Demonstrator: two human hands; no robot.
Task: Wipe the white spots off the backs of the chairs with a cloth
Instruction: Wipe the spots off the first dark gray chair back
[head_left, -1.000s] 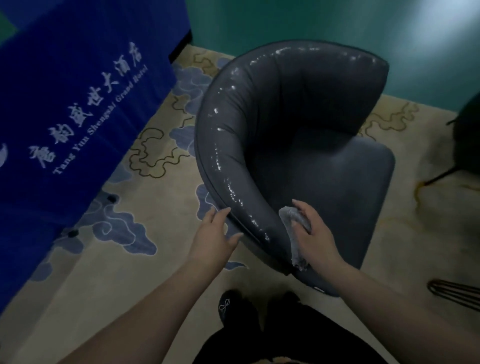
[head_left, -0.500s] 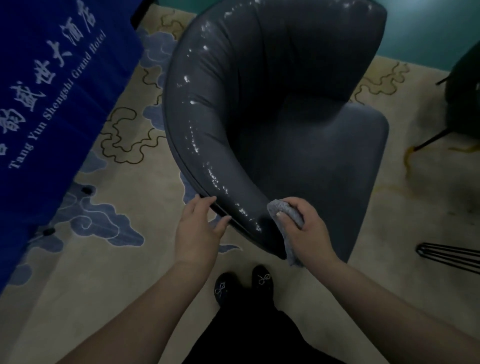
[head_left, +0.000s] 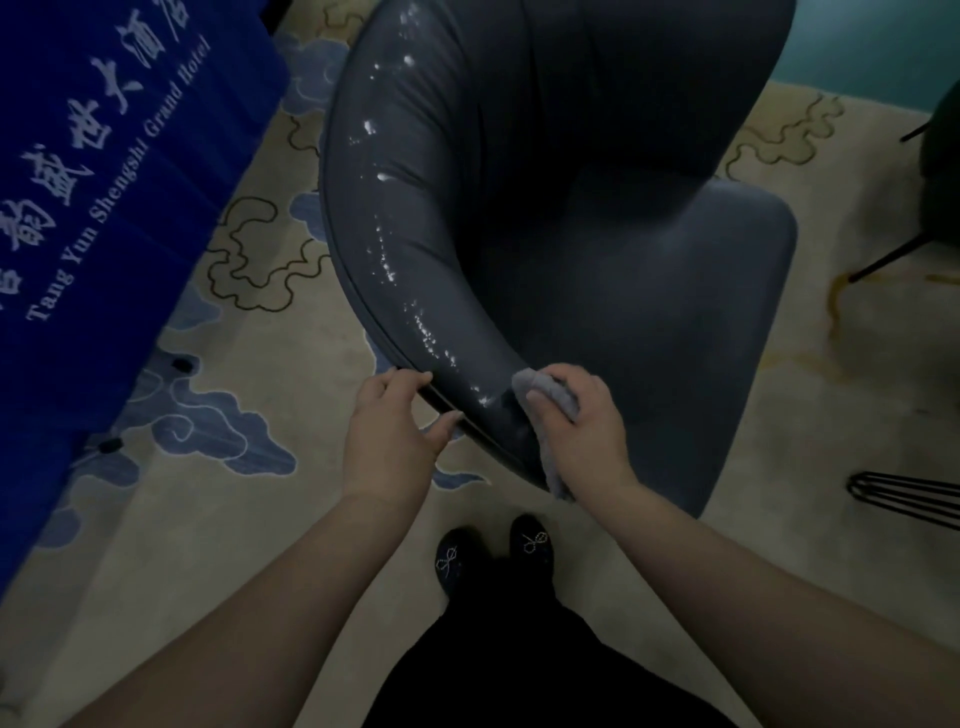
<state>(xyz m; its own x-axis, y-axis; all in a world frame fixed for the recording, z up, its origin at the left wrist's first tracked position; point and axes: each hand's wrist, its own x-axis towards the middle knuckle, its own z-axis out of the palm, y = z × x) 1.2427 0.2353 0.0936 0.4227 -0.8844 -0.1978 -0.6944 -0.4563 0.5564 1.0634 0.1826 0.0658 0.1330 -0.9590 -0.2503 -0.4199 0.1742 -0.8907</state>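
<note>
A dark grey tub chair (head_left: 597, 218) stands in front of me, its curved back rim running from the top centre down to my hands. White spots (head_left: 400, 280) dot that rim along most of its length. My right hand (head_left: 576, 421) grips a grey cloth (head_left: 550, 395) and presses it on the near end of the rim. My left hand (head_left: 389, 426) holds the rim's outer edge just left of the cloth, fingers on top and thumb underneath.
A table draped in a blue cloth with white lettering (head_left: 104, 156) stands at the left, close to the chair. Patterned carpet (head_left: 234, 493) covers the floor. Black metal legs (head_left: 904, 493) and another dark chair (head_left: 940, 156) sit at the right. My feet (head_left: 493, 551) are just below the chair.
The view has closed in on the chair. My left hand has moved from hovering beside the rim to holding its edge. My right hand with the cloth has shifted slightly along the rim.
</note>
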